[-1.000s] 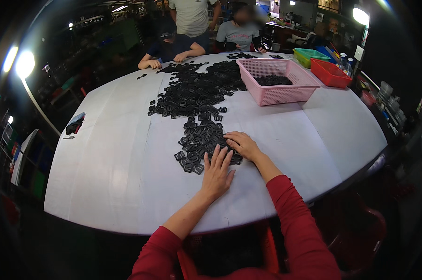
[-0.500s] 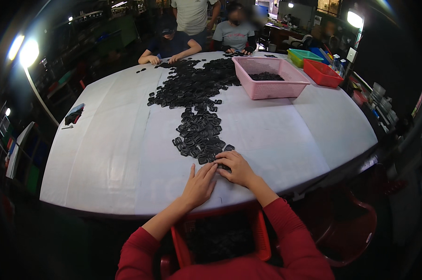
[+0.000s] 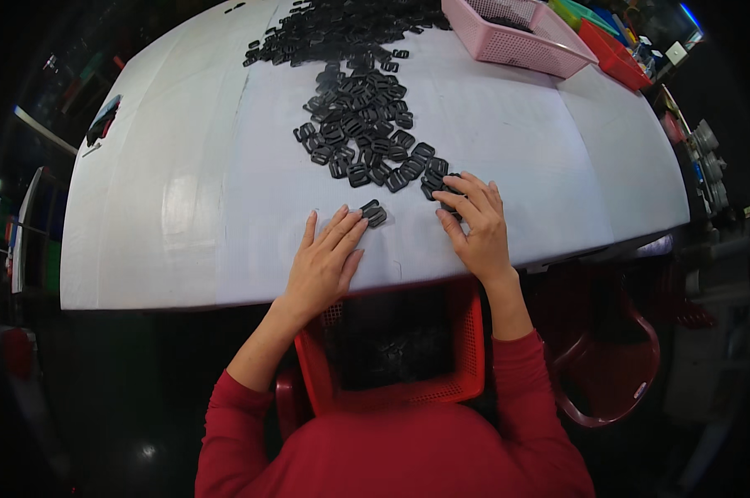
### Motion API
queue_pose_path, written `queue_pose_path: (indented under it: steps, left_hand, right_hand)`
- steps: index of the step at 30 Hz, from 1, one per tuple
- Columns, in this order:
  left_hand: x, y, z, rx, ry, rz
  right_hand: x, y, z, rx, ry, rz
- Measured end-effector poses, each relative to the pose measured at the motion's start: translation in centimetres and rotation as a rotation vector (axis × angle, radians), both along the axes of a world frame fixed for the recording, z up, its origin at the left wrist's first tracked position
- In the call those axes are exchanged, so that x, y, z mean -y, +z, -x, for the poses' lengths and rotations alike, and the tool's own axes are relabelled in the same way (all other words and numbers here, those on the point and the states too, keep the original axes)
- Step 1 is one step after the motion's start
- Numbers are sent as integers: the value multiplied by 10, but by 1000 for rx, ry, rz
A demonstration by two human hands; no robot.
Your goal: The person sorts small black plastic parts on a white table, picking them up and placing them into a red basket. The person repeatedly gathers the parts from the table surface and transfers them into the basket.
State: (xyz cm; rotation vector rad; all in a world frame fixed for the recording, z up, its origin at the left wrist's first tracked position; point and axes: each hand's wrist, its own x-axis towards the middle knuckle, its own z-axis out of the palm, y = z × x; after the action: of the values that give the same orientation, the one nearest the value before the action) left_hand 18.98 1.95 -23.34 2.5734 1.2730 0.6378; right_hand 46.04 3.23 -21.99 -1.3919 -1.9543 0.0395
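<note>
Black plastic strap buckles (image 3: pixel 354 120) lie in a loose pile on the white table, trailing toward me. My left hand (image 3: pixel 323 264) rests palm down near the front edge, fingers extended and apart. Its fingertips touch a pair of buckles (image 3: pixel 374 213) lying apart from the pile. To the right, my right hand (image 3: pixel 481 228) is open with curved, spread fingers. Those fingertips lie over several buckles (image 3: pixel 434 173) at the pile's near right end and partly hide them. Below the table edge, in front of my body, stands a red basket (image 3: pixel 473 349) with dark pieces inside.
A larger heap of buckles (image 3: pixel 350 29) covers the far middle of the white table (image 3: pixel 176 199). A pink basket (image 3: pixel 528 50) stands at the far right beside a red tray (image 3: pixel 611 54) and a green one (image 3: pixel 570 12). A dark red chair (image 3: pixel 611 373) is below right.
My hands have moved apart, the right one outward to the right over buckles. A pair of buckles now shows beside my left fingertips. The view has tilted down, showing more of the red basket.
</note>
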Motion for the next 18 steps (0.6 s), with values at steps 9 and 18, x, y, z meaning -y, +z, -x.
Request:
queue_pose_path:
  steps: [9, 18]
  left_hand:
    - [-10, 3, -8, 75, 97, -17]
    - [10, 7, 15, 58, 56, -4]
  right_hand:
    - [-41, -11, 48, 162, 68, -56]
    - [-10, 10, 29, 12, 119, 144]
